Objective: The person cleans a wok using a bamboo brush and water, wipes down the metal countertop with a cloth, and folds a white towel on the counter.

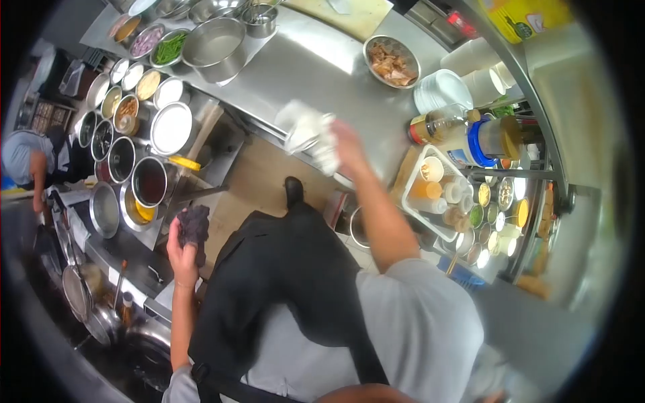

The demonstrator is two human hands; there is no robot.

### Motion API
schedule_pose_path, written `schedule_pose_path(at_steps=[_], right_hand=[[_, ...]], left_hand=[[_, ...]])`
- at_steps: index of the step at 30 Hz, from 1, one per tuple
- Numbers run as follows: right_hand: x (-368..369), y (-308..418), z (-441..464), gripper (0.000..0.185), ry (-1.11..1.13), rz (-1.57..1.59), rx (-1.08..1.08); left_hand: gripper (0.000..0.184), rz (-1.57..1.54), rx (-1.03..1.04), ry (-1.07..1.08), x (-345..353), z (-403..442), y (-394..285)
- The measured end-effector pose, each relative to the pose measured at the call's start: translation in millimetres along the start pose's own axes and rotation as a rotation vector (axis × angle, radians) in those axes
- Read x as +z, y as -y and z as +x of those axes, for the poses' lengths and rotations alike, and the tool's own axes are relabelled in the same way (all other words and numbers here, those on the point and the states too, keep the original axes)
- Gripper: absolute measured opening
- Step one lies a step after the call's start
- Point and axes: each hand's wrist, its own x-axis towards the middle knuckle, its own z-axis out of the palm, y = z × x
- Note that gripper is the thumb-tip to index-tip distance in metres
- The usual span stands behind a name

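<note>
A crumpled dark cloth (194, 226) is gripped in my left hand (180, 254), beside the metal counter on the left. My right hand (347, 149) reaches over the front edge of the steel worktop (302, 74), its fingers closed round a white cloth (312, 136). Motion blurs that hand and the cloth. Part of the white cloth lies over the worktop's edge. A bowl of brown meat pieces (392, 62) stands farther back on the worktop.
Pots and ingredient bowls (149, 181) fill the left counter. On the right are stacked white plates (440, 92), a white basket of bottles (438, 195) and sauce containers. Woks (144, 356) sit at lower left. Another person (30, 154) stands at far left.
</note>
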Motion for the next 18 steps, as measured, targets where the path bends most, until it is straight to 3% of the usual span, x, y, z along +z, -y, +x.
schedule_pose_path(at_steps=[1,3,4,6,7,10,11,12,14,16,18], right_hand=[[-21,16,-1,0.044,-0.042,0.351,0.056],[-88,4,20,0.051,0.0,-0.029,-0.164],[-109,-2,28,0.051,0.0,-0.029,-0.161],[-138,-13,50,0.055,-0.58,-0.832,-0.734],[-144,-41,57,0.058,-0.41,-1.316,-0.687],[-144,-70,84,0.057,-0.383,-1.387,-0.559],[-136,-71,101,0.055,-0.604,-1.462,-0.476],[-130,-78,125,0.055,-0.603,-1.458,-0.479],[-110,-93,179,0.055,-0.722,-1.175,-0.439],[-29,-66,179,0.056,-0.664,-1.525,-0.551],[46,-53,161,0.059,-0.456,-1.301,-0.617]], left_hand=[[0.064,-0.003,-0.003,0.009,-3,3,2],[0.064,-0.022,-0.025,-0.003,-7,5,13],[0.064,-0.04,-0.043,0.001,-9,5,15],[0.063,-0.02,-0.024,0.02,-4,8,11],[0.063,-0.023,-0.04,0.023,0,9,8],[0.063,-0.05,-0.078,0.014,1,3,7],[0.063,-0.01,-0.071,0.031,5,6,1],[0.064,0.033,-0.068,0.051,8,8,-4],[0.063,0.02,-0.041,0.042,14,11,-7],[0.063,0.006,-0.027,0.037,21,13,-8],[0.068,0.032,-0.058,0.103,27,17,-10]])
